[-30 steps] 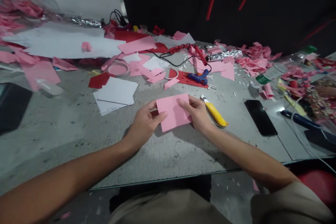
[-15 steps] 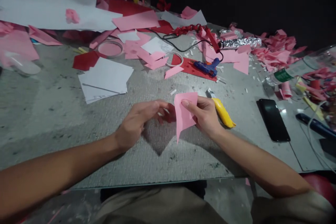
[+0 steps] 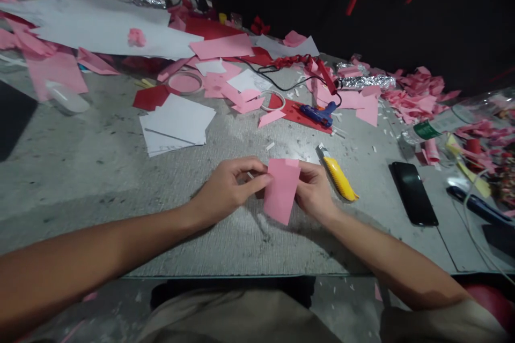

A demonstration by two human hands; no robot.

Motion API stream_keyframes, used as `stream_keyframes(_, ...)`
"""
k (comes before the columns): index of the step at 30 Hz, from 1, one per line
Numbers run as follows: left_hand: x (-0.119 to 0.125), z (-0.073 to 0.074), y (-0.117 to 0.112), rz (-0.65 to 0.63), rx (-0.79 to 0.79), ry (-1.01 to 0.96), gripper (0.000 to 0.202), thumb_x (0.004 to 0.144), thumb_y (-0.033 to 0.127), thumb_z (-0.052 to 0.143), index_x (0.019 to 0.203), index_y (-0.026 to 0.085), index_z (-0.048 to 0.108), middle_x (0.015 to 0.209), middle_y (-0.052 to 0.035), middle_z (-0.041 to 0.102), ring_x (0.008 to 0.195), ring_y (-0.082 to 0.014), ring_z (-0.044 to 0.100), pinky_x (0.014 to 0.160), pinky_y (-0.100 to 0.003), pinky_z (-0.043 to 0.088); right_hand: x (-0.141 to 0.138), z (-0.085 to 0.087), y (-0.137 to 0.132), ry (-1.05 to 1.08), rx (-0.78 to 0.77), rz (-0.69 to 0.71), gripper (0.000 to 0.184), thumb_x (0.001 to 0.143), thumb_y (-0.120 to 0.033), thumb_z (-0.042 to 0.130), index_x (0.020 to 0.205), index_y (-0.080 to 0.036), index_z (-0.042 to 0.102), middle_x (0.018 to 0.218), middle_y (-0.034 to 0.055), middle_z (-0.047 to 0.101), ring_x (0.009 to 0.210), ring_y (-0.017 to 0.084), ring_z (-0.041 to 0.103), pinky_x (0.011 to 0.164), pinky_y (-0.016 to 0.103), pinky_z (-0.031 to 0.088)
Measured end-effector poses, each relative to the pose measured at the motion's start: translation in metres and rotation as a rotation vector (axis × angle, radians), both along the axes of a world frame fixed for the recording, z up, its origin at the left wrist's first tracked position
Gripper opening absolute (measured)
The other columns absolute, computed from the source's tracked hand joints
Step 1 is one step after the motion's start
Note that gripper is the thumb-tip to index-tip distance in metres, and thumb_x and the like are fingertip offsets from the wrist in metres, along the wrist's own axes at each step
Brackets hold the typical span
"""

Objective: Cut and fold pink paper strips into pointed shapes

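Note:
A small sheet of pink paper [image 3: 281, 193] is held up above the table between my two hands. My left hand [image 3: 235, 185] pinches its left edge between thumb and fingers. At the right edge, my right hand [image 3: 316, 187] grips the same paper, its fingertips partly hidden behind the sheet. The paper hangs slightly tilted, its lower end free. Just right of my right hand lies a yellow utility knife [image 3: 340, 178]. A stack of white paper pieces [image 3: 179, 123] rests beyond my left hand.
Farther back are a blue glue gun [image 3: 319, 114] on red paper, tape rolls [image 3: 185, 82] and pink scraps [image 3: 422, 94]. A black phone [image 3: 413, 193] lies at right, near a plastic bottle [image 3: 438, 124]. The table's front edge [image 3: 241, 276] runs before my body.
My left hand has closed on the pink paper's left edge. The sheet has turned to face me more flatly, and my right thumb no longer lies across its front. The camera view has shifted.

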State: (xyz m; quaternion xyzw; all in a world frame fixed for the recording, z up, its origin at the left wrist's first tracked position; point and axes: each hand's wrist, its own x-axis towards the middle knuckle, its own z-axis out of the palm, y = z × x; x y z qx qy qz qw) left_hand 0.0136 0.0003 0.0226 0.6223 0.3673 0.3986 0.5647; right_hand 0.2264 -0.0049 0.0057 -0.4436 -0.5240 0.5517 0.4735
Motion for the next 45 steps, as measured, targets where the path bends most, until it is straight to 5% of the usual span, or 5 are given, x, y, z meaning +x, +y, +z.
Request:
stream_keyframes(5,-0.005,0.006,-0.002,0.011,0.125,0.143,0.016,0.095,0.024,0.068,0.079,0.019,0.069,0.078,0.0023,0.067,0.075,-0.0129,0.058,0.073,-0.028,0.045,0.004,0.001,0.003,0.085,0.017,0.019,0.047,0.096,-0.067,0.067,0.095,-0.024,0.085,0.090,0.0072,0.076,0.079,0.021,0.066,0.071,0.036,0.053)
stream_keyframes(12,-0.002,0.006,-0.008,0.006,0.221,0.257,0.020,0.096,0.026,0.066,0.079,0.018,0.071,0.073,0.0024,0.066,0.068,-0.0119,0.057,0.067,-0.028,0.043,0.001,0.008,0.001,-0.152,0.096,0.018,0.014,0.089,-0.037,0.084,0.084,-0.025,0.084,0.075,-0.0003,0.069,0.069,0.015,0.056,0.067,0.030,0.046)
stream_keyframes(34,-0.010,0.006,0.000,0.064,0.277,0.335,0.036,0.102,0.037,0.064,0.071,0.019,0.065,0.070,0.0027,0.064,0.068,-0.0134,0.056,0.070,-0.030,0.038,0.000,0.007,0.008,0.122,-0.086,-0.108,0.027,0.083,-0.044,0.087,0.073,-0.022,0.074,0.066,-0.0018,0.058,0.058,0.013,0.048,0.053,0.028,0.044)
stream_keyframes(40,-0.010,0.003,0.002,0.137,0.159,0.233,0.030,0.105,0.040,0.060,0.083,0.021,0.069,0.080,0.0016,0.066,0.076,-0.0152,0.058,0.070,-0.029,0.042,0.001,0.008,0.007,0.187,-0.114,-0.024,0.027,0.086,-0.046,0.085,0.079,-0.021,0.077,0.072,0.0009,0.067,0.059,0.014,0.059,0.050,0.028,0.049)
stream_keyframes(45,-0.008,0.000,0.000,0.256,0.436,0.290,0.026,0.098,0.030,0.071,0.123,0.025,0.066,0.114,-0.0026,0.068,0.095,-0.0181,0.062,0.083,-0.032,0.049,0.003,0.004,0.007,0.074,-0.086,-0.033,0.032,0.085,-0.049,0.088,0.074,-0.021,0.076,0.065,0.0001,0.069,0.053,0.013,0.058,0.051,0.028,0.049)
